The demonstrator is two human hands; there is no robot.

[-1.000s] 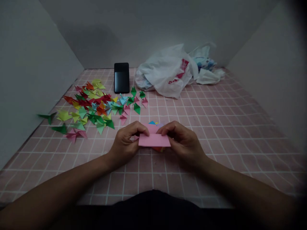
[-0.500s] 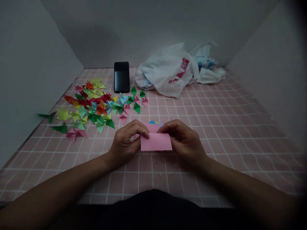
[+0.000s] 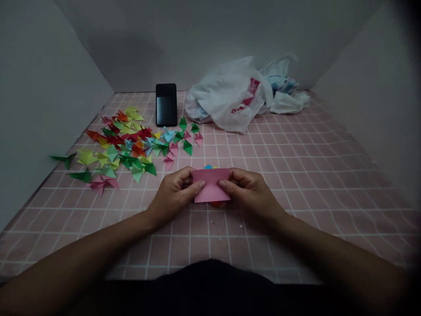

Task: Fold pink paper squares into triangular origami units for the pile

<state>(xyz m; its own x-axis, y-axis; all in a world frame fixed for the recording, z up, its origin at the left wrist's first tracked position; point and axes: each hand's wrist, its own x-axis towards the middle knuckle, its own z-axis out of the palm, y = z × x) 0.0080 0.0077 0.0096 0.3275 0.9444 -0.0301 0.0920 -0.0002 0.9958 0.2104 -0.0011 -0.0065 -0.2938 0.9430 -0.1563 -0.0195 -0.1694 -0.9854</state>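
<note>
Your left hand [image 3: 174, 192] and right hand [image 3: 250, 192] hold the pink paper [image 3: 210, 188] between them, just above the tiled mat [image 3: 296, 175] and over a small stack of coloured sheets [image 3: 208, 166]. Each thumb lies on the top face near a short edge, with the other fingers curled beneath, pinching the sheet. Treat the paper as very light, thin and limp: it likely creases readily. Grip it at the edges, not the centre. Folded paper pieces [image 3: 131, 147] lie well apart to your left
</note>
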